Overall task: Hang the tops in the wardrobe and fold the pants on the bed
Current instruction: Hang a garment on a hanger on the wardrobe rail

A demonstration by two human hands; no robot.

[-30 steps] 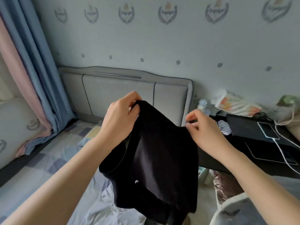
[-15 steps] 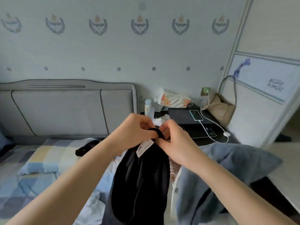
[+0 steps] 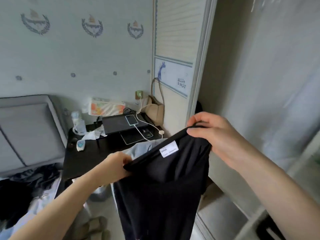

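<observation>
A black garment [image 3: 161, 184] is held up in the air by both hands, stretched along its top edge. The left hand [image 3: 114, 168] is closed on the lower, left end of that edge, the fingers [image 3: 125, 159] curled and pinching the cloth. The right hand [image 3: 210, 134] is closed on the higher, right end, its fingers [image 3: 199, 131] curled over the edge and pinching it. Between the two sets of fingers a white label [image 3: 168, 149] is seen, sewn just below the edge. Below the fingers the cloth hangs down, out of the bottom of the view. Whether the garment is a top or pants cannot be told.

Beyond the right fingers the open wardrobe [image 3: 259, 84] is seen, with its sliding door [image 3: 174, 49] to their left. Beyond the left fingers a dark surface [image 3: 86, 153] is seen, carrying a phone [image 3: 131, 120] on a cable, a clear cup [image 3: 80, 127] and a tissue pack [image 3: 105, 107]. A beige bag [image 3: 155, 108] is propped beside the door. To the left of the left fingers lies the bed [image 3: 43, 196], with dark clothes [image 3: 22, 187] heaped on it, below a grey headboard [image 3: 31, 130].
</observation>
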